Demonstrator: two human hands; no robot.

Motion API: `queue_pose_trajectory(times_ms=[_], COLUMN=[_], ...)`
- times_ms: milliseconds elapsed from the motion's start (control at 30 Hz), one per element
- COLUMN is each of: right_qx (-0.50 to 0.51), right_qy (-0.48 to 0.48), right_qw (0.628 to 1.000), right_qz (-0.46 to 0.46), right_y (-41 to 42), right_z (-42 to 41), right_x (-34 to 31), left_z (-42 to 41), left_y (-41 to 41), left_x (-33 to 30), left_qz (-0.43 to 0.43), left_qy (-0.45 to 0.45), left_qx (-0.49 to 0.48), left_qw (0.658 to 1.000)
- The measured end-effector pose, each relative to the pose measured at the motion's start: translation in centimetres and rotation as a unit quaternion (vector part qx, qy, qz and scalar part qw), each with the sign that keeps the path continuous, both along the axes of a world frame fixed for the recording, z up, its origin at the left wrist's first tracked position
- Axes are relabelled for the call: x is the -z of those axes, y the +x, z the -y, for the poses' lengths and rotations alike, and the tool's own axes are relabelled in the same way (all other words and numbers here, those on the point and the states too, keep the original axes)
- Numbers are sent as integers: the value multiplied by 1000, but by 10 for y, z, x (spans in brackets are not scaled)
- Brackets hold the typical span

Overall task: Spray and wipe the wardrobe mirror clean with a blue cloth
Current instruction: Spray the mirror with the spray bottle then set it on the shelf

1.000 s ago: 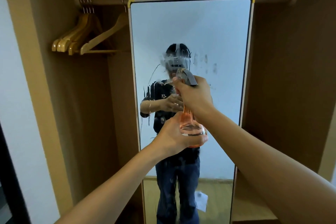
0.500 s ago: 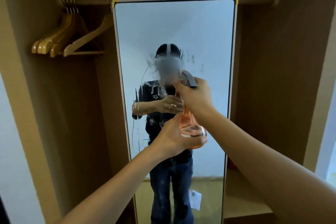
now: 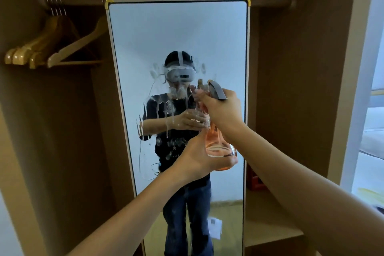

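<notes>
A tall mirror with a pale frame stands inside the wooden wardrobe. Smudges and wet streaks run down its middle. I hold a clear pink spray bottle in front of the glass. My right hand grips its grey trigger head, nozzle pointed at the mirror. My left hand cups the bottle's base from below. No blue cloth is in view.
Several wooden hangers hang on the rail at the upper left. A wardrobe shelf sits at the lower right, with a red object behind the mirror's edge. A bright room opening lies at the far right.
The view has shifted right, so the mirror sits further left in frame. More liquid streaks now run down the glass. Both hands still hold the bottle.
</notes>
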State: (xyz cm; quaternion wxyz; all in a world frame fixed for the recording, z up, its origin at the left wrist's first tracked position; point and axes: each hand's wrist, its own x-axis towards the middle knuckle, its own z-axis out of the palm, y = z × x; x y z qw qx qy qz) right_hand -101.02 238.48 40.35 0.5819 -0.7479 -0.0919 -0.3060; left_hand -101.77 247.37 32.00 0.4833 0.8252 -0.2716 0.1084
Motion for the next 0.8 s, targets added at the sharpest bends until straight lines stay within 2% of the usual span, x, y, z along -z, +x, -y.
queue_pose_trajectory(times_ms=[167,400,800], right_qx=[-48,-27,-53], right_qy=[12,37,51], right_qw=[999,999,997], right_qz=[5,14,28], right_y=[-7,-9,-12], right_z=[17,23,48], right_x=[0,-2,-1], left_z=[9,18,38], left_y=[2,1,5], left_x=[-1,-3,-5], left_qz=[-6,12,26], left_qy=[-5,15,20], left_qx=[13,15,49], left_qw=[1000,1000,998])
